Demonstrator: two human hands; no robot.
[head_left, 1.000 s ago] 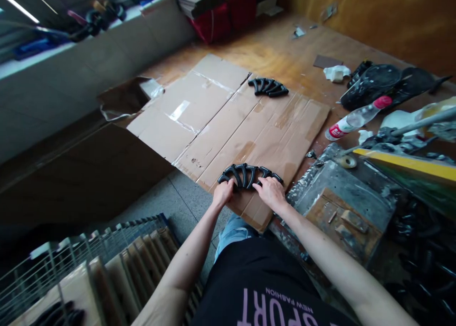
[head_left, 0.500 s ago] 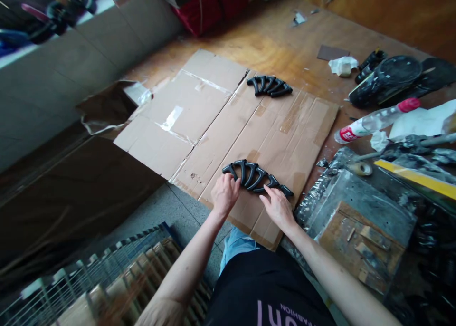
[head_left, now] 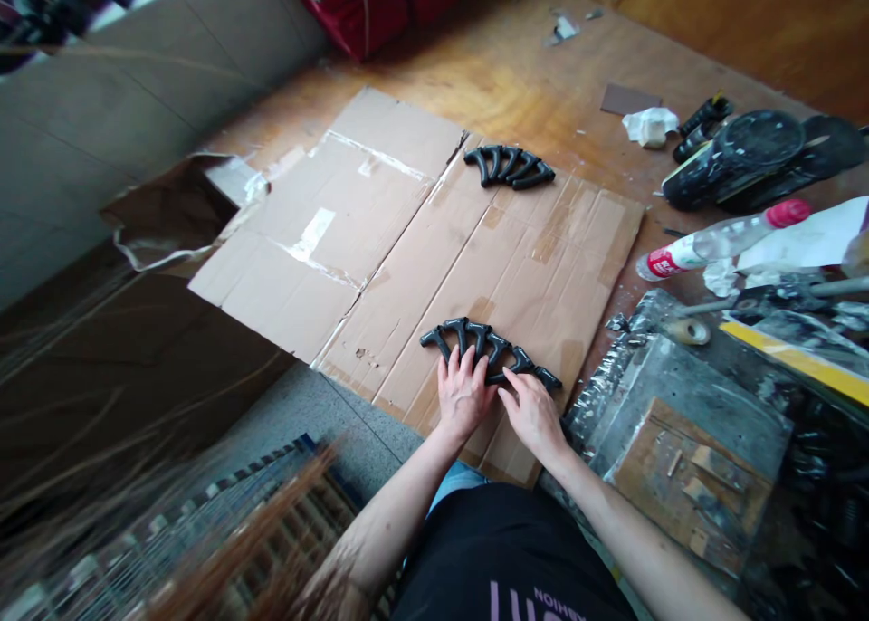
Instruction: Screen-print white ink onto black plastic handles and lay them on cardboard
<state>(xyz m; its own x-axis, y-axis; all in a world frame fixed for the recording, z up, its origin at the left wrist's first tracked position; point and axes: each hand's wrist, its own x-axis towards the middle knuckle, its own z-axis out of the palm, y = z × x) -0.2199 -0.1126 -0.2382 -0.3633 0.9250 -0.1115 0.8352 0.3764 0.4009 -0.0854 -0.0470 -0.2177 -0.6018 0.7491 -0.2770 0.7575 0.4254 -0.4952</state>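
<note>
Six black handles (head_left: 477, 336) lay flat in a fanned row on the opened-out cardboard (head_left: 421, 250), toward its near edge. Those I could see best had a short crossbar and a curved stem, dark with a slight shine. The crossbars sat end to end in an arc bowed toward the far side; pale marks on several were too small to read.

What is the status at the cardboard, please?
Left hand over near row of black parts, right hand at its right half. Far row lying on cardboard. Bottle right of cardboard, apart from both hands.
</note>
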